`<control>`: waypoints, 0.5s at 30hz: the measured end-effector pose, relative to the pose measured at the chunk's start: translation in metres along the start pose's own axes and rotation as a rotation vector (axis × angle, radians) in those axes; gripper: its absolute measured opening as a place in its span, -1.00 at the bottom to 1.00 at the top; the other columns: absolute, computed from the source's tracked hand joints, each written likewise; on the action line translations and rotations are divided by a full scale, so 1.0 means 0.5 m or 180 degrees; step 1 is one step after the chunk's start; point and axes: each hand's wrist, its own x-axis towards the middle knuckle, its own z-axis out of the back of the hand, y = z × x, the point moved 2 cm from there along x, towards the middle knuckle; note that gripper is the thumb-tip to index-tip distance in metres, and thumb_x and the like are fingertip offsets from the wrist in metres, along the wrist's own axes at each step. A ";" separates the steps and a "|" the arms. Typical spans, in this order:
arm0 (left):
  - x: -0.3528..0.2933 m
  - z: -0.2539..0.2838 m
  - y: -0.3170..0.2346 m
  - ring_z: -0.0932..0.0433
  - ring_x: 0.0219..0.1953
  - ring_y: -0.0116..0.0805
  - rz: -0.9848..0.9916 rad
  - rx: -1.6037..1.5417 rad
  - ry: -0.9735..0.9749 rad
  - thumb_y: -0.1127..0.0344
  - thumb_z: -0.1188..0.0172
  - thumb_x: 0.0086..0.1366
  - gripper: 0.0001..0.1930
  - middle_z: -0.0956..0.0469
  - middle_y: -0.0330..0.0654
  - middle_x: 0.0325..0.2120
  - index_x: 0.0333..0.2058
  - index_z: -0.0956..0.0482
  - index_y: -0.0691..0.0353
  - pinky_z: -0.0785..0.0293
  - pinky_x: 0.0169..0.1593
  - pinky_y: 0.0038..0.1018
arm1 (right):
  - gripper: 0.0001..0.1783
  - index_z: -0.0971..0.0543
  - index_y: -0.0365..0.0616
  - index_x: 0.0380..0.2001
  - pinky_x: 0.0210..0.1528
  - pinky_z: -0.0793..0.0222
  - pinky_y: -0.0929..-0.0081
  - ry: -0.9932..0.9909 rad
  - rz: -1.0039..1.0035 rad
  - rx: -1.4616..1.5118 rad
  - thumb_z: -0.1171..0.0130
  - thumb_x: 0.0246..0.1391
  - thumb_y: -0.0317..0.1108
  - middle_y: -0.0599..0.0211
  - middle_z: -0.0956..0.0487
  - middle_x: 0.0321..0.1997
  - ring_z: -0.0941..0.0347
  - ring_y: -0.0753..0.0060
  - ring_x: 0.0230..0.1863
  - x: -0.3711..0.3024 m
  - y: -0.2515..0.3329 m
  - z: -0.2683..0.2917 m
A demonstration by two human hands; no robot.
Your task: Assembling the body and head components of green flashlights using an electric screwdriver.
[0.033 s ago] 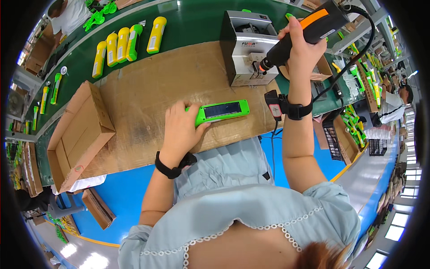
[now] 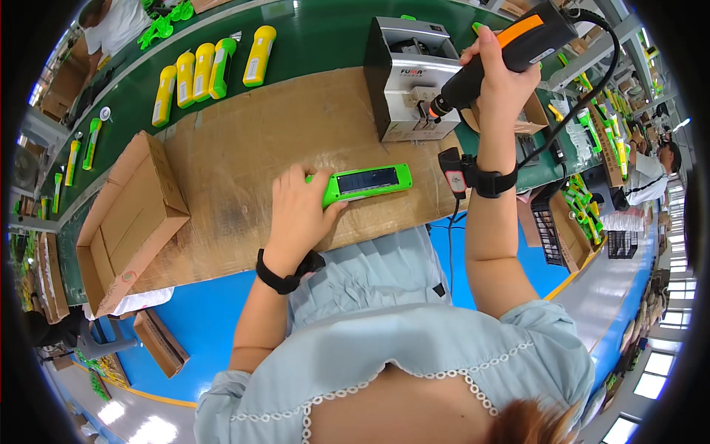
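My left hand is closed around one end of a green flashlight. It lies on the cardboard sheet, a dark solar panel facing up. The part of the flashlight inside my palm is hidden. In my right hand is a black and orange electric screwdriver with a cable, held tilted. Its tip is at the front outlet of a grey and black screw feeder; whether a screw sits on the bit is too small to tell.
Several yellow flashlights and a green one lie beyond the cardboard sheet. At the left an open cardboard box rests tilted. The screwdriver's cable loops down at the right. A co-worker sits at the far left.
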 end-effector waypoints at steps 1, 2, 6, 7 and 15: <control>-0.002 0.000 -0.002 -0.35 -0.15 -0.02 0.0029 0.0100 -0.0043 0.22 -0.36 -0.08 -0.55 -0.39 -0.02 -0.26 -0.16 -0.51 0.14 -0.25 -0.08 -0.23 | -0.82 -0.44 -0.31 -0.46 -0.55 -0.37 0.51 0.0024 -0.0004 -0.0008 -0.23 0.00 -0.45 0.26 -0.47 -0.62 -0.43 0.40 -0.64 -0.001 0.003 0.002; -0.002 0.001 -0.003 -0.35 -0.15 -0.03 0.0050 0.0203 -0.0079 0.22 -0.36 -0.08 -0.55 -0.38 -0.03 -0.27 -0.15 -0.51 0.13 -0.24 -0.08 -0.23 | -0.82 -0.44 -0.31 -0.45 -0.55 -0.37 0.50 0.0106 -0.0007 0.0001 -0.23 0.00 -0.44 0.26 -0.47 -0.61 -0.43 0.40 -0.64 -0.002 0.006 0.002; -0.003 0.005 -0.006 -0.35 -0.15 -0.04 0.0175 0.0168 -0.0060 0.20 -0.37 -0.09 -0.54 -0.37 -0.04 -0.28 -0.15 -0.51 0.12 -0.23 -0.08 -0.25 | -0.80 -0.42 -0.31 -0.37 -0.53 -0.40 0.45 0.0247 -0.0221 0.0150 -0.20 0.02 -0.43 0.21 -0.47 -0.58 -0.43 0.33 -0.62 -0.021 0.019 0.008; -0.002 0.005 -0.005 -0.35 -0.15 -0.04 0.0175 0.0197 -0.0042 0.20 -0.37 -0.10 -0.53 -0.37 -0.04 -0.28 -0.15 -0.51 0.12 -0.23 -0.08 -0.24 | -0.74 -0.40 -0.26 -0.30 -0.51 -0.38 0.38 0.0248 -0.0493 0.0384 -0.19 0.03 -0.33 0.21 -0.44 -0.55 -0.40 0.30 -0.60 -0.034 0.026 0.008; 0.001 -0.005 0.011 -0.36 -0.15 -0.05 0.0115 0.0212 0.0002 0.19 -0.37 -0.10 -0.53 -0.39 -0.05 -0.30 -0.16 -0.50 0.15 -0.23 -0.09 -0.24 | -0.53 -0.33 -0.06 -0.20 -0.33 -0.30 0.32 0.0775 -0.1050 0.1431 -0.03 0.04 0.10 0.33 -0.34 -0.48 -0.33 0.35 -0.48 -0.180 0.099 -0.065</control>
